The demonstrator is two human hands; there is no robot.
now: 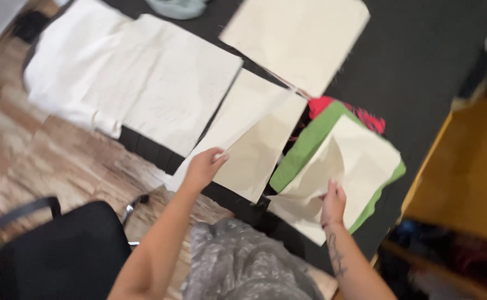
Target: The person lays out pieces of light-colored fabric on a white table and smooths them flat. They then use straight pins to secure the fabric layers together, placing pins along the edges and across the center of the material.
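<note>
Two hands pinch cream cloth: left hand [203, 166] the middle piece [249, 147], right hand [333, 203] the green-backed piece [360, 161]

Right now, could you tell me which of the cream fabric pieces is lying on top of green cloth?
It is the cream piece at the right hand, resting on the green cloth. The other cream pieces, including the one under the left hand, lie directly on the dark table.

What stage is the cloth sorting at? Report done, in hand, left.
Done: three cream fabric panels lie flat on the dark table.
In hand: the left hand lifts a fourth panel; the right hand grips a cream piece atop green fabric.
Left: red fabric underneath.
</note>
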